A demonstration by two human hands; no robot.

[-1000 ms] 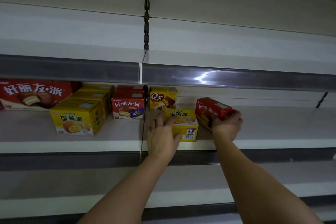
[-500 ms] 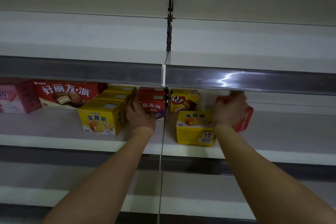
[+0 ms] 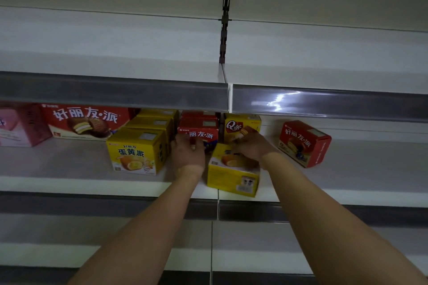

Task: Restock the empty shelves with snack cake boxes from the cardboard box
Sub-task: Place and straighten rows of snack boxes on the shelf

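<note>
On the smooth white shelf (image 3: 69,166), left hand (image 3: 188,154) fingers loose, right hand (image 3: 251,147) fingers atop glossy yellow carton (image 3: 231,176), grip unclear.

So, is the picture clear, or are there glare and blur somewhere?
Head view: dim overall; white glare streak on the upper shelf's price rail; both hands, left hand and right hand, are soft with motion blur; the wide lens bows the shelf edges; print on the angled red box stays readable.

A white shelf (image 3: 69,169) carries pink, red and yellow snack boxes (image 3: 136,150); one red box (image 3: 303,143) stands apart right.
</note>
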